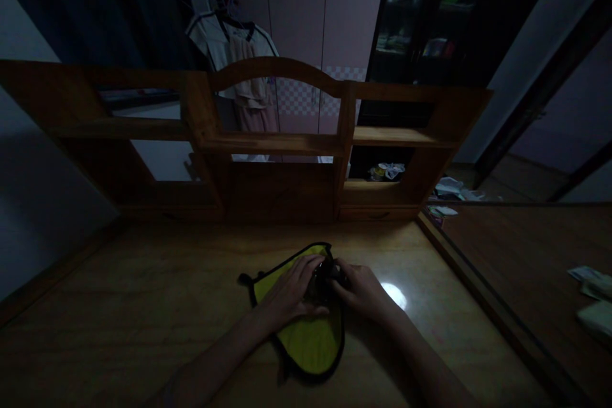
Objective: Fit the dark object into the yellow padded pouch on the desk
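A yellow-green cloth piece with black edging [308,341] lies flat on the wooden desk [143,306]. My left hand [289,290] rests on it, fingers curled toward a small dark object [325,277] at the cloth's upper part. From the right, my right hand [361,287] pinches the same dark object. The room is dim and the object is too dark to name. A black strap end [246,280] sticks out at the cloth's left corner.
A wooden hutch with open shelves [268,140] stands at the desk's back; small items [387,171] sit in its right cubby. Clothes hang on a hanger [239,44] behind. A dark floor with scattered papers [593,293] lies to the right. A light glare [394,294] marks the desk.
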Demonstrator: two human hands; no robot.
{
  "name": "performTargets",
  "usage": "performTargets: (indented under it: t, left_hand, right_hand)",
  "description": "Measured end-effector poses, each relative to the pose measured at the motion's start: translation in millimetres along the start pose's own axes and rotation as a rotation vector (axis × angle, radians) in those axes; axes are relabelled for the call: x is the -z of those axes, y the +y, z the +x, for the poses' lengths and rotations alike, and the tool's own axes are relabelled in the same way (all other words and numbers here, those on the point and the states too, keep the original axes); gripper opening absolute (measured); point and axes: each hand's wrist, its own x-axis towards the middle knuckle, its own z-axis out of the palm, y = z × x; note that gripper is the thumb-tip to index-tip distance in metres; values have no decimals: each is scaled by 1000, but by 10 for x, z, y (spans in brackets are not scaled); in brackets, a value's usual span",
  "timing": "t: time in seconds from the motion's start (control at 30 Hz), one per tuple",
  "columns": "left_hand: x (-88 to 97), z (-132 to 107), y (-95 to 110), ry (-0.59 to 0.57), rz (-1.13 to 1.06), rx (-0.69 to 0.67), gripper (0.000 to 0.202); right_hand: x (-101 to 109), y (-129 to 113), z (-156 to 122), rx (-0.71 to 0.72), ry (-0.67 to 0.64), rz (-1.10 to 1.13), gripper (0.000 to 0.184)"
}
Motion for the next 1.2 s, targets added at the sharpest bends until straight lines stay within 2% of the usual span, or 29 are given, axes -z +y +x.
performTargets:
  t: [0.33, 0.53, 0.73, 1.2]
  left_hand:
    - [47, 24, 53, -4, -24, 9, 95]
    - [-18, 46, 51, 26, -6, -7, 92]
    - [-8, 53, 110, 30, 3, -22, 87]
    - [-20, 50, 109, 31, 14, -13, 88]
  right_hand:
    - [35, 46, -2, -5, 41, -33, 31]
    - [-6, 28, -2, -25, 71, -54, 28]
    - [-126, 113, 2, 23, 21, -51, 48]
    - [-85, 139, -20, 49, 62, -36, 40]
